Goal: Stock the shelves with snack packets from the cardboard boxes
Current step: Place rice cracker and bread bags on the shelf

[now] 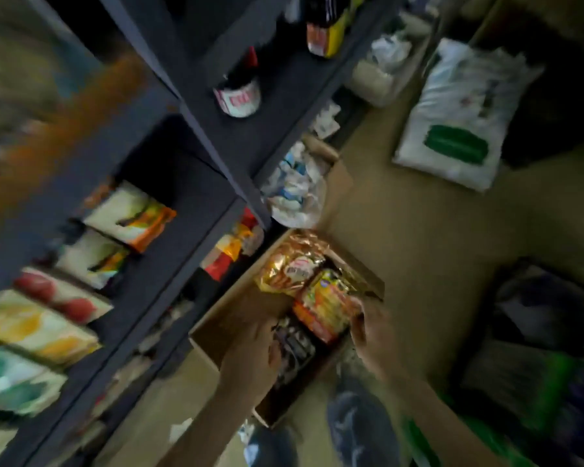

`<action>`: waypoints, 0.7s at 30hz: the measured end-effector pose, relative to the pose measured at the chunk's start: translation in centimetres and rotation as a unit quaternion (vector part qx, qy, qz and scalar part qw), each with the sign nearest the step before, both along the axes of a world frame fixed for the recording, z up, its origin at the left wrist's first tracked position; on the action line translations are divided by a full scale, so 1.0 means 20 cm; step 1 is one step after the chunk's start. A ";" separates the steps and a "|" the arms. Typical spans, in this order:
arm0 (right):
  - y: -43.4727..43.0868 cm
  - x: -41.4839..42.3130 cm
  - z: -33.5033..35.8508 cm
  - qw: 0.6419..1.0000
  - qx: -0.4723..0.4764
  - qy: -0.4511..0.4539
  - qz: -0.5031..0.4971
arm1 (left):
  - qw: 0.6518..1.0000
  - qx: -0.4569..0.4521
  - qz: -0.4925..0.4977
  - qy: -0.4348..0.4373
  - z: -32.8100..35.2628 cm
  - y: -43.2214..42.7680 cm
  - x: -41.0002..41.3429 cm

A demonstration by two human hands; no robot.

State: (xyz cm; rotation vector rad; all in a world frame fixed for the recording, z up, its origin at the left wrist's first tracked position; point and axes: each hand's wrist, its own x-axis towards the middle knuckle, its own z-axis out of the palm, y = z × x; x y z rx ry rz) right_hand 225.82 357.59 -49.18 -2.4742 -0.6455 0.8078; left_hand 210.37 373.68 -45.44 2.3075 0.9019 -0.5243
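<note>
Open cardboard box point(216, 318) sits on the floor against the foot of the dark shelves point(196, 183). Inside: a shiny gold packet point(290, 264) at the far end; an orange-yellow packet point(324, 308) touching it by the right wall, right grip point(371, 328) curled on its edge; dark packets point(294, 348) at the near end, too blurred to read. One shelf carries white-and-orange packets point(132, 217) in a row along its front edge.

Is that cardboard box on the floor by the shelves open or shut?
Open: the cardboard box has its flaps standing apart, and a gold packet and an orange packet show inside.
</note>
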 end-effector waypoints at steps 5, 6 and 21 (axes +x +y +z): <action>-0.14 -0.09 -0.77 0.995 -0.038 0.078 -0.045 | 0.997 -0.055 -0.031 0.053 -0.88 -0.09 0.04; -0.15 -0.11 -0.90 0.994 -0.033 0.091 -0.050 | 0.996 -0.063 -0.037 0.059 -1.06 -0.09 0.06; 0.04 -0.27 -1.68 0.966 -0.029 0.183 -0.178 | 0.974 -0.224 0.016 0.029 -1.97 0.04 0.39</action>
